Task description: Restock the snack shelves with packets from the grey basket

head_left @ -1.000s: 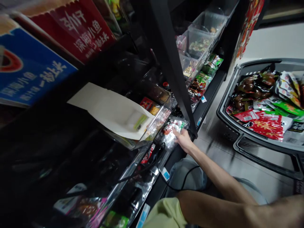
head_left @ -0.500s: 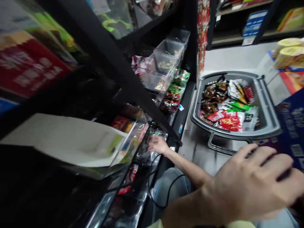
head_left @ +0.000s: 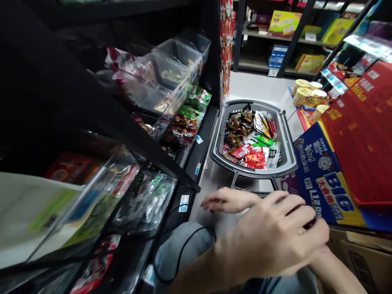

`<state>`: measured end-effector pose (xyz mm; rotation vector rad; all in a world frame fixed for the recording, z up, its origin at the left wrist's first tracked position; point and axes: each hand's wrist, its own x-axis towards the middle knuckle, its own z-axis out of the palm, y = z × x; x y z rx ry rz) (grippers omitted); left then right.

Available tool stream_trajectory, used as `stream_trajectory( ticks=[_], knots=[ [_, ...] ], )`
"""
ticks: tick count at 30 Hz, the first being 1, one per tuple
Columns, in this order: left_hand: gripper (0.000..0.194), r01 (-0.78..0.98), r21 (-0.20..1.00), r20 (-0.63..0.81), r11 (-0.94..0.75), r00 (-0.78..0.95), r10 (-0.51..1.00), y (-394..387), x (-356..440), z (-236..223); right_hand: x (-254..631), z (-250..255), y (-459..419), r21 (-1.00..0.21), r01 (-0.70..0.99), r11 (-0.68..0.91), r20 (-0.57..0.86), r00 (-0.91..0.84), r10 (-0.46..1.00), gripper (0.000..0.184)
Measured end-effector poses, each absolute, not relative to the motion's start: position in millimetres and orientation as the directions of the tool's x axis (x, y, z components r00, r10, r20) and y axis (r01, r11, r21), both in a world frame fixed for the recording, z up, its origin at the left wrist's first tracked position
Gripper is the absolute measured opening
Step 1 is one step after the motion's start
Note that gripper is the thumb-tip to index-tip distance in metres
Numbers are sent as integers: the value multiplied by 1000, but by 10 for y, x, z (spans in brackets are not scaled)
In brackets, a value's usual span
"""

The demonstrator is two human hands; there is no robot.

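Basket point(head_left: 285, 141) lies beyond right hand point(head_left: 228, 200); left hand point(head_left: 283, 230) farther back.

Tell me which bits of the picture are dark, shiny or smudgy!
In the head view, the black shelving at upper left sinks into deep shadow; in that same view, the silvery packets catch white glare, while the pale sheet and left hand look a little soft.
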<state>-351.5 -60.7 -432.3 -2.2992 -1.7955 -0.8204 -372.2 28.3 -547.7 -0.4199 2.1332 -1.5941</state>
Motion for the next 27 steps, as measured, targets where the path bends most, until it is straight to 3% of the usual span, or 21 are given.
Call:
stream_trajectory(
  ticks=[1, 3, 5, 7, 8, 11, 14, 18, 23, 27],
  knots=[
    [31, 927, 233, 533, -293, 130, 836, -598, -3525, -4322, -3708, -5305, 498, -974, 42, 222, -149, -857, -493, 30],
    [32, 932, 239, 602, -274, 79, 795, -562, -3546, -4326, -3789, -5079, 933, -967, 10, 254, -86, -953, -290, 32],
    [31, 934, 284, 587, -219, 11, 809, -518, -3569, -4350, -3962, -5065, 1368, -890, -6, 457, 31, -998, 48, 30],
    [30, 934, 343, 470, -98, -80, 879, -487, -3590, -4407, -4139, -5246, 1767, -734, 94, 673, 112, -960, 256, 41],
    [29, 935, 355, 378, -20, -124, 917, -480, -3598, -4446, -4204, -5382, 1932, -623, 173, 763, 69, -959, 273, 56],
    [27, 934, 319, 113, 161, -207, 972, -495, -3608, -4578, -4275, -5816, 2209, -221, 311, 924, -273, -930, 247, 97],
    [32, 933, 310, 48, 183, -207, 977, -524, -3599, -4661, -4239, -6086, 2196, 0, 277, 961, -443, -862, 248, 101],
    [36, 934, 314, 59, 169, -197, 979, -514, -3591, -4680, -4230, -6137, 2074, 88, 248, 965, -477, -840, 260, 105],
    [34, 933, 302, 44, 197, -220, 974, -476, -3616, -4686, -4255, -6105, 2042, 158, 196, 968, -445, -861, 247, 80],
    [33, 933, 296, 56, 207, -233, 971, -483, -3617, -4693, -4231, -6110, 2054, 184, 172, 968, -347, -910, 228, 78]
  ],
)
